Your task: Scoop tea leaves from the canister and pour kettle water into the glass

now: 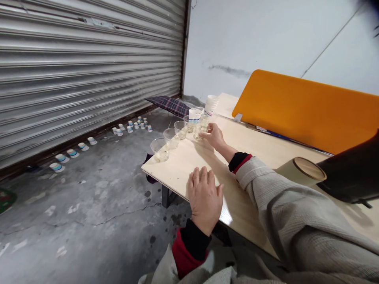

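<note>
My left hand (205, 197) lies flat at the table's near edge, fingers stretched out, holding nothing. Farther along the wooden table (233, 138), my right hand (215, 137) has its thumb and fingers around the side of a clear plastic cup (199, 134). Several other clear cups, the nearest being a wide one (160, 150), stand in a row along the left edge. Small pale bits lie in their bottoms. A white paper cup with a blue band (194, 115) is just behind the held cup. Beyond it rises a stack of white paper cups (211, 104).
Several paper cups (72, 153) stand upside down on the concrete floor by the metal shutter (89, 71). A plaid umbrella (170, 105) sits beyond the table's left edge. An orange partition (308, 108), a lidded canister (302, 170) and a black object (352, 173) are at right.
</note>
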Tool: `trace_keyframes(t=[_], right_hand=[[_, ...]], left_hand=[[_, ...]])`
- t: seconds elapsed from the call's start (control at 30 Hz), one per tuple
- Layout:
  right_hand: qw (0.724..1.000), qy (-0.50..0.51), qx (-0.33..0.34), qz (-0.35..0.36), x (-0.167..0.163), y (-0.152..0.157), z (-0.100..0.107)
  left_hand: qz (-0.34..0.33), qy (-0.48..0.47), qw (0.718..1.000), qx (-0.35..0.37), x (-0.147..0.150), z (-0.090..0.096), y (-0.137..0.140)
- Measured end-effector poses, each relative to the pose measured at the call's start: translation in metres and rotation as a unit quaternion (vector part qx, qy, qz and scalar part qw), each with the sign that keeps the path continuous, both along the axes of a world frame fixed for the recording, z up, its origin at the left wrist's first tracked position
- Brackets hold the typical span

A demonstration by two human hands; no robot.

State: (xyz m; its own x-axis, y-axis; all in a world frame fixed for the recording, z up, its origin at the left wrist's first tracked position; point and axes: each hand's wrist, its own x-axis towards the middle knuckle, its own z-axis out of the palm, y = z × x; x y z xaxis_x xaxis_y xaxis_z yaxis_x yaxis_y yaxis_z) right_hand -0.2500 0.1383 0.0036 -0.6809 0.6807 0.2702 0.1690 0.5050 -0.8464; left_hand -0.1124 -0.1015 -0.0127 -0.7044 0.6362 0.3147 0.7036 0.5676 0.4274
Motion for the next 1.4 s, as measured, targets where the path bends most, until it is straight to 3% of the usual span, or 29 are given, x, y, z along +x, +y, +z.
trace_keyframes(t=[0.47, 0.67, 0.8, 0.93, 1.03, 1.13, 1.23, 1.4], right_hand=[[0.999, -0.043, -0.03, 0.002, -0.002, 0.0, -0.008], [0.997, -0.076, -0.007, 0.003, 0.022, -0.007, 0.016], [0.994, -0.107, 0.018, 0.02, 0.057, -0.024, 0.04], [0.984, -0.13, 0.068, 0.097, 0.123, -0.054, 0.063], [0.971, -0.141, 0.085, 0.175, 0.197, -0.08, 0.075], [0.972, -0.126, 0.061, 0.189, 0.28, -0.103, 0.078], [0.984, -0.121, 0.032, 0.125, 0.359, -0.118, 0.072], [0.988, -0.139, 0.007, -0.064, 0.471, -0.129, 0.06]], left_hand=[[0.003, -0.001, 1.0, -0.002, 0.0, 0.0, 0.0], [0.007, 0.016, 1.0, 0.012, -0.002, -0.004, 0.001], [0.006, 0.02, 1.0, 0.003, -0.002, -0.003, 0.001], [0.01, 0.039, 0.999, -0.003, -0.005, -0.005, 0.001], [0.002, 0.059, 0.998, -0.001, -0.009, -0.009, 0.001], [-0.002, 0.07, 0.998, -0.003, -0.012, -0.011, -0.001], [-0.009, 0.07, 0.997, -0.003, -0.016, -0.01, -0.002], [-0.025, 0.061, 0.998, 0.011, -0.022, -0.004, -0.001]])
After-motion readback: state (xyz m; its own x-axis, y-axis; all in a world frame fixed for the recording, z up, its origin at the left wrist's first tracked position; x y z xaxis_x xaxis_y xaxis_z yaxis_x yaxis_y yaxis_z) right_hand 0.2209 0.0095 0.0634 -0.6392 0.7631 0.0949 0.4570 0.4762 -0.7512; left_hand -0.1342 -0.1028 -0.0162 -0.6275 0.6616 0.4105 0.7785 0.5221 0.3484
